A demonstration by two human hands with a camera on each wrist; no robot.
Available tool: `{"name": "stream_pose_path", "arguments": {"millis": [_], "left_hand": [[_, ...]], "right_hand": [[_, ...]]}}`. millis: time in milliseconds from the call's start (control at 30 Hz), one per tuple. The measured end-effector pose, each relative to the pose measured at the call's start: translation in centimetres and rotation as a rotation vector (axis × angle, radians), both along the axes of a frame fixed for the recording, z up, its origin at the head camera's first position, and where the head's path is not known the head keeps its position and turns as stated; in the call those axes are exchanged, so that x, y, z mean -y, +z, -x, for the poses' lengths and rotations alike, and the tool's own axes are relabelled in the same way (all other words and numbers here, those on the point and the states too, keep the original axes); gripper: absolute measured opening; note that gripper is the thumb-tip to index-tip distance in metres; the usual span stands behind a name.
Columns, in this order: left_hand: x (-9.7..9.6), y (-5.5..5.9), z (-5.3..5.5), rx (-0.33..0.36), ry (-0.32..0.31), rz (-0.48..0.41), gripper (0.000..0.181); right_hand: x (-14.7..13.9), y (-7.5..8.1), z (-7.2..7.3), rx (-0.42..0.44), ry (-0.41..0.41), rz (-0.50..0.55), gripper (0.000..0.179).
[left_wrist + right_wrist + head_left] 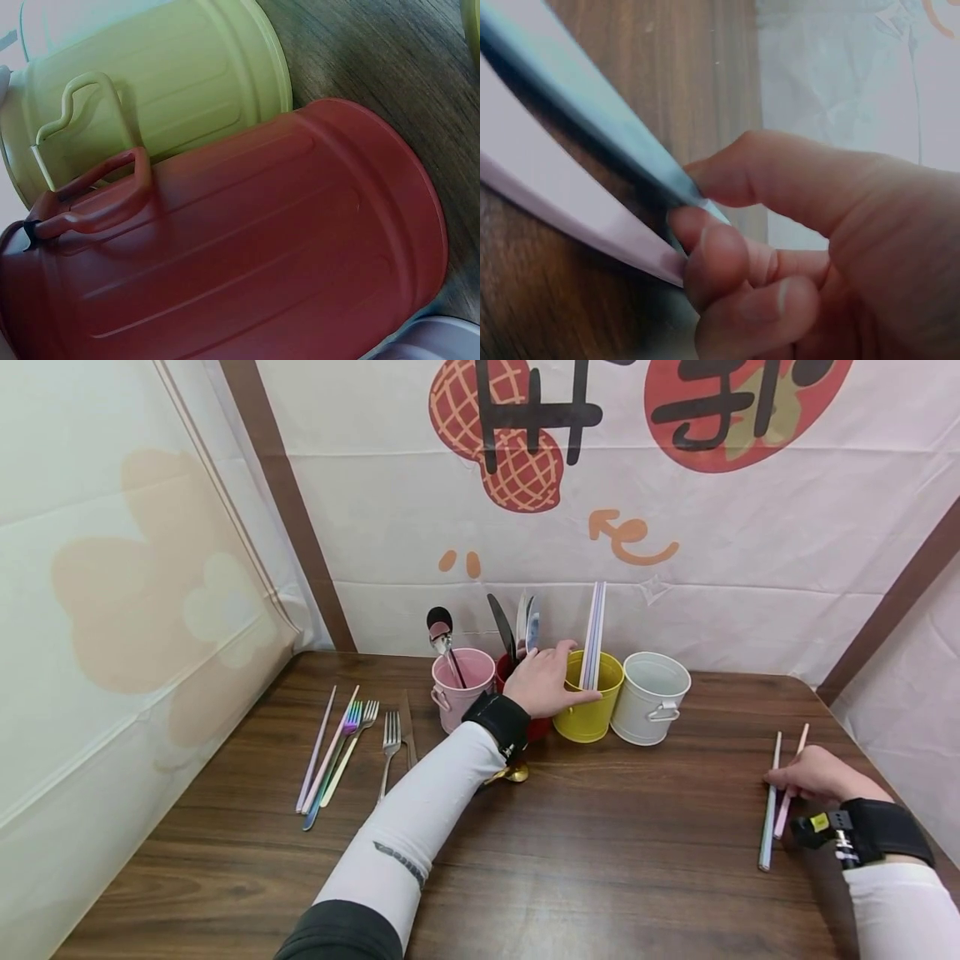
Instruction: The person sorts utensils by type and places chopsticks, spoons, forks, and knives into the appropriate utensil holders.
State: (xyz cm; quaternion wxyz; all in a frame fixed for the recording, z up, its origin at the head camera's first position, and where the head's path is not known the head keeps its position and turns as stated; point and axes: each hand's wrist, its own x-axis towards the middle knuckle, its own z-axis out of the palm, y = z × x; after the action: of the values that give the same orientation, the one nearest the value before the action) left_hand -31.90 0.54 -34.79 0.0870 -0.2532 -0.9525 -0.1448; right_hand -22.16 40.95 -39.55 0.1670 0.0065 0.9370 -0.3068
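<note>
My left hand (542,683) reaches over the red bucket (247,255) to the yellow bucket (581,722), thumb and index finger spread at its rim. Pale chopsticks (592,635) stand upright in the yellow bucket beside those fingers. In the left wrist view both buckets fill the picture and the hand is almost wholly out of frame. At the table's right side my right hand (821,774) pinches a blue-green chopstick (607,112) between thumb and index finger. A pink chopstick (577,195) lies beside it, its far part passing behind the curled fingertips.
A pink bucket (468,697) holds spoons; knives (504,627) stand in the red one. A white bucket (650,702) stands right of the yellow. Left on the table lie chopsticks (315,752), forks (391,735), a table knife (408,727) and a gold spoon (517,773). Cloth walls surround the table.
</note>
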Motion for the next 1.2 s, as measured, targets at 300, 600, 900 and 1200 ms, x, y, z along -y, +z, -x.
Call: {"name": "stream_pose_path", "arguments": {"millis": [300, 600, 900, 1200], "left_hand": [[0.1, 0.1, -0.1, -0.018, -0.002, -0.013, 0.088], [0.1, 0.1, -0.2, 0.007, 0.008, -0.011, 0.089], [0.1, 0.2, -0.3, 0.006, 0.0, -0.006, 0.089], [0.1, 0.0, -0.1, 0.014, 0.009, -0.019, 0.089]], "right_hand": [[0.3, 1.7, -0.2, -0.053, -0.003, 0.017, 0.033], [2.0, 4.8, 0.0, -0.192, -0.011, 0.096, 0.032], [4.0, 9.1, 0.4, -0.388, -0.035, 0.172, 0.029], [7.1, 12.8, 1.4, -0.619, -0.019, 0.213, 0.026]]}}
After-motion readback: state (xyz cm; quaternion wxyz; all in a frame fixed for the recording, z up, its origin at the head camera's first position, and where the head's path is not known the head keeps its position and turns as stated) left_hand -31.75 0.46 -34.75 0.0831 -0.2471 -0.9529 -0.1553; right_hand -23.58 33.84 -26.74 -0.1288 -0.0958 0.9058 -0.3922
